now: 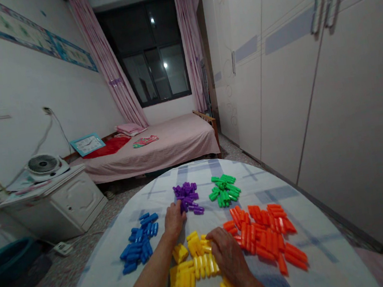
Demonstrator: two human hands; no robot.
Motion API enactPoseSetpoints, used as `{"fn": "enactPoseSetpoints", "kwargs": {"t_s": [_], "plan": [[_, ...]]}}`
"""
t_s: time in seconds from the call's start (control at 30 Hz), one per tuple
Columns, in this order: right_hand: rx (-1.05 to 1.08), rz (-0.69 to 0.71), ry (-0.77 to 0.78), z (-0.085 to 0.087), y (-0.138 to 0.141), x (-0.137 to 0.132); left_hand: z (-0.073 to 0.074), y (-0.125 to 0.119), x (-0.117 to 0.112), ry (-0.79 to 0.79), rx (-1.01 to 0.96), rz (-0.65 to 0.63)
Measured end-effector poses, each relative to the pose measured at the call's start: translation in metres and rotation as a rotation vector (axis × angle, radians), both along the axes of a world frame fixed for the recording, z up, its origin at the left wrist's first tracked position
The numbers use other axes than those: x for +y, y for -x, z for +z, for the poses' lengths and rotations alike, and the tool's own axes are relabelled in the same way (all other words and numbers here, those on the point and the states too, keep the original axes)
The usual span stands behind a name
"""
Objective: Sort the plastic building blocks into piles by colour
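Sorted plastic pegs lie in colour heaps on a round table with a white checked cloth [106,275]. My left hand [175,220] rests at the near edge of the purple pegs [186,196], its fingertips on them. My right hand [228,255] lies over the yellow pegs [193,273] and hides part of that heap, so I cannot tell whether it holds one. The blue pegs [139,240] lie left of my left hand. Orange pegs [263,234] spread right of my right hand, and green pegs [224,190] sit at the far side.
A wardrobe with metal handles [327,1] stands close on the right. A white cabinet [56,209] carrying a small fan [43,165] stands left of the table, with a teal basin [7,264] on the floor. A pink bed [153,150] lies beyond.
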State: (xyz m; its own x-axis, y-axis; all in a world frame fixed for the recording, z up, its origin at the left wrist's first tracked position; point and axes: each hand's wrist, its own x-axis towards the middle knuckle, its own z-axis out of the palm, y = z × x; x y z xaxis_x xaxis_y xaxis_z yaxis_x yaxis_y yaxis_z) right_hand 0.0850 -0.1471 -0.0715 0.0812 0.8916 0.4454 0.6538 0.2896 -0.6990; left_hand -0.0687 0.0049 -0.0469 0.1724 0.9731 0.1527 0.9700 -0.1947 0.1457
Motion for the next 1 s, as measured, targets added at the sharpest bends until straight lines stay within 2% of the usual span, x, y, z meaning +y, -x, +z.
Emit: {"fn": "enactPoseSetpoints", "kwargs": {"t_s": [0.17, 0.3, 0.43, 0.53, 0.6, 0.83, 1.0], "plan": [[-0.001, 0.0, 0.004, -0.002, 0.0, 0.0, -0.009, 0.008, 0.002, -0.094, -0.169, -0.053], [0.003, 0.0, 0.0, -0.002, 0.0, 0.0, -0.012, 0.015, 0.007, -0.111, -0.495, -0.055], [0.001, 0.0, 0.013, -0.001, 0.0, 0.001, -0.01, 0.019, 0.012, -0.037, -0.826, 0.066], [0.006, -0.003, 0.019, -0.001, 0.0, 0.0, -0.006, 0.022, 0.016, 0.087, -1.075, 0.18], [0.014, -0.006, 0.026, -0.001, 0.0, 0.0, -0.003, 0.023, 0.018, 0.165, -1.17, 0.251], [0.013, 0.003, 0.06, -0.001, 0.001, 0.001, 0.014, 0.016, 0.032, 0.272, -1.097, 0.32], [0.016, 0.008, 0.073, -0.001, 0.001, 0.001, 0.031, 0.0, 0.06, 0.173, -0.929, 0.279]]}}
